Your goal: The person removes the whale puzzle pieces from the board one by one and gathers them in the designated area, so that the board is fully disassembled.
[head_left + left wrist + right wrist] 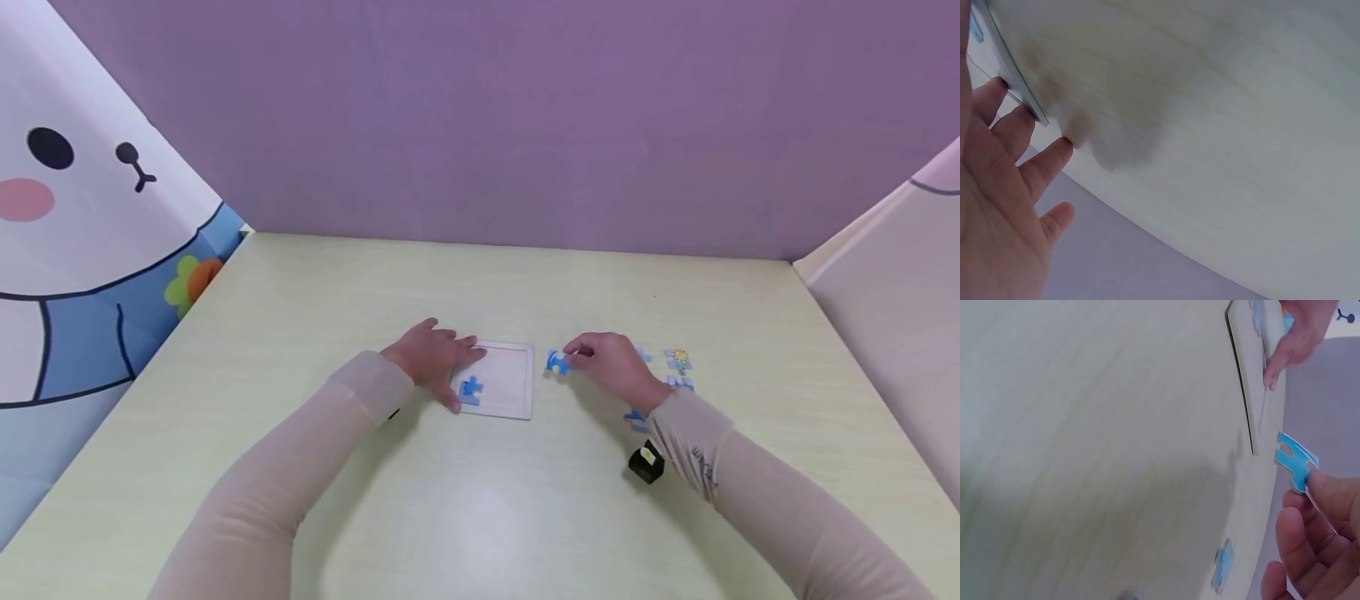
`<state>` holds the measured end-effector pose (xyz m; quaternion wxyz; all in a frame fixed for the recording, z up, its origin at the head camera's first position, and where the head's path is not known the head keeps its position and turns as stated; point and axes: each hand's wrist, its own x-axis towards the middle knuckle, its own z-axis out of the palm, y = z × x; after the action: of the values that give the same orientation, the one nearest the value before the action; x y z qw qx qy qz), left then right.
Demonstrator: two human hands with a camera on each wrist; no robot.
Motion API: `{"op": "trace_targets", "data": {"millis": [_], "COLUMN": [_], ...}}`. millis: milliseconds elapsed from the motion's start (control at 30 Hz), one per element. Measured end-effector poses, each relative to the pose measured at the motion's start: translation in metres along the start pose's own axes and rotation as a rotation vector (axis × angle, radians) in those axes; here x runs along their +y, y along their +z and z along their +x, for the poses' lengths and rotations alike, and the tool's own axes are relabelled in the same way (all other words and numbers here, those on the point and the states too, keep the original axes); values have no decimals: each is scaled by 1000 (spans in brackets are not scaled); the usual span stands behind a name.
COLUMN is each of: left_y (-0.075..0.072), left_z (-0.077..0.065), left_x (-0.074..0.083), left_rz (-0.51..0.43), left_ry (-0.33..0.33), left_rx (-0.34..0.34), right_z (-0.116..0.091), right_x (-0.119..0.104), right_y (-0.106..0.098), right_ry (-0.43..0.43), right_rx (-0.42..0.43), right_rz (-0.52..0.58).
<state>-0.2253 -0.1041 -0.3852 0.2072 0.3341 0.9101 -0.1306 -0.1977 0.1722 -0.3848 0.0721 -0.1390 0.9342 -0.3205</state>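
Between thumb and fingers, my right hand [611, 362] pinches a blue jigsaw piece [1296, 464], held just right of a square white puzzle frame [529, 383]. In the right wrist view the piece is raised above the table. My left hand [433, 358] rests with spread fingers on the frame's left edge, its fingertips [999, 83] at the rim in the left wrist view. Inside the frame, in the lower left corner, lies another blue jigsaw piece [471, 390].
Several loose jigsaw pieces [678, 360] lie to the right of my right hand, partly hidden by it. One blue piece [1223, 565] shows below it in the right wrist view. A small black object [647, 462] is near the right sleeve. A purple wall [495, 125] borders the table's back.
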Motion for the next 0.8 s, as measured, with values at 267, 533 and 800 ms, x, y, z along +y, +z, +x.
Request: {"op": "trace_targets", "data": {"millis": [267,533,800], "left_y": [0,0,0], "left_z": [-2,-7,-5], "left_x": [5,7,7], "left_rz": [30,-34,-7], "left_ry": [4,62,134], "left_rx": [7,7,41], "right_z": [-3,-2,-9], "right_x": [13,31,37], "right_y": [-12,-20,-22], "right_ry": [14,107,207], "right_rx": [-59,-158,-211], "right_rz": [31,110,143]}}
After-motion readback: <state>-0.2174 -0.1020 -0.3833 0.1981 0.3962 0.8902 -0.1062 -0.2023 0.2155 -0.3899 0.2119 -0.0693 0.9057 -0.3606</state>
